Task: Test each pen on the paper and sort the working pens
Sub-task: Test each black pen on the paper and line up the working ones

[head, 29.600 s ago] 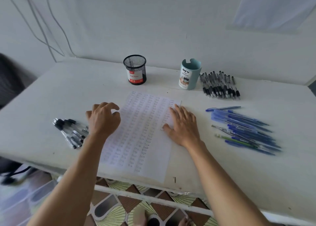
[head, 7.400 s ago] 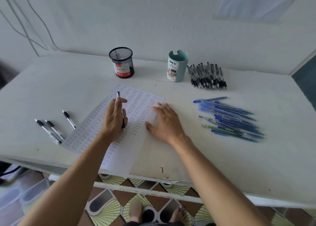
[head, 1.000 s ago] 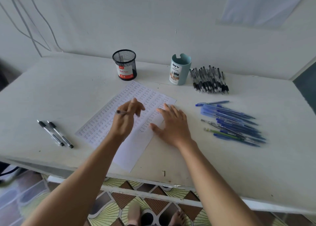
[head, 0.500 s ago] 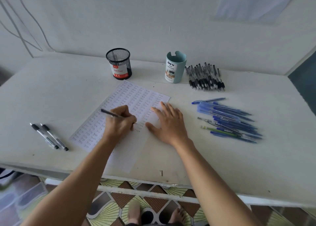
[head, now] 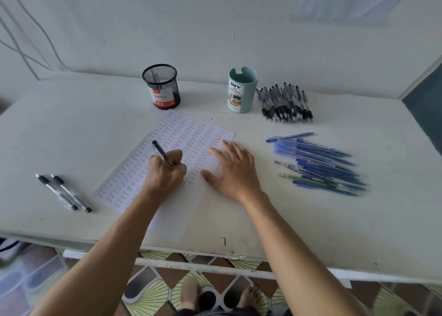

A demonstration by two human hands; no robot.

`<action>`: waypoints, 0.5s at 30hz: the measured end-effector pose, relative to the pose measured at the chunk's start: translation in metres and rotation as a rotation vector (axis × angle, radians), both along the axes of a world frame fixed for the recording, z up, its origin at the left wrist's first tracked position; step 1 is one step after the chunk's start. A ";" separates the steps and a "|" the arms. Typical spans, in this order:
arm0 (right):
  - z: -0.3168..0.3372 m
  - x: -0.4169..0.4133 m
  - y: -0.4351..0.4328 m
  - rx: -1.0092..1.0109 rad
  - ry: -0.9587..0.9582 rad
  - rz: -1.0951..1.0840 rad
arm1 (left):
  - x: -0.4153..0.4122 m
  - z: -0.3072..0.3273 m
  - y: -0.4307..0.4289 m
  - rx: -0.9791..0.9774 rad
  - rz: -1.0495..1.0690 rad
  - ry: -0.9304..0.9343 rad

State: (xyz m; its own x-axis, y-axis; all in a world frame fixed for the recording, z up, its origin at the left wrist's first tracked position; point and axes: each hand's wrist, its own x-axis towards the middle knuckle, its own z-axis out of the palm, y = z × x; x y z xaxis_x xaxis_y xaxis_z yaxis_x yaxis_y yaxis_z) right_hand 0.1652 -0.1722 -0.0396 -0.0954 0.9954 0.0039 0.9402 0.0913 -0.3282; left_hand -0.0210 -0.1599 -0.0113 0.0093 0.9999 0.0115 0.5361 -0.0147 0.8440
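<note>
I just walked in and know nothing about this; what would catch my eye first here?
In the middle of the table, the left hand grips a black pen over a sheet of paper filled with rows of the word "test", and the right hand lies flat on its right side. A heap of blue pens lies to the right; black pens lie at the back beside a teal cup.

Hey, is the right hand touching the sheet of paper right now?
Touching. The head view shows the right hand lying flat, with its thumb and fingertips resting on the right part of the paper.
</note>
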 end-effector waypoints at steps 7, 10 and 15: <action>0.001 0.000 -0.001 -0.009 -0.017 0.005 | -0.001 -0.002 0.001 -0.007 0.015 0.006; 0.000 0.000 0.000 0.006 -0.012 0.003 | -0.001 -0.002 0.001 -0.001 0.012 -0.014; 0.000 0.000 0.000 -0.003 -0.015 0.006 | 0.000 -0.002 0.000 -0.002 -0.011 0.011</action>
State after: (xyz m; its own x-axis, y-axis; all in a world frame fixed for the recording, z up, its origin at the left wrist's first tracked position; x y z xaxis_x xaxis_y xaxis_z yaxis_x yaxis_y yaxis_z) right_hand 0.1650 -0.1724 -0.0395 -0.1012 0.9949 -0.0007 0.9445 0.0958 -0.3141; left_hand -0.0208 -0.1599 -0.0133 0.0208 0.9997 0.0091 0.5451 -0.0190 0.8381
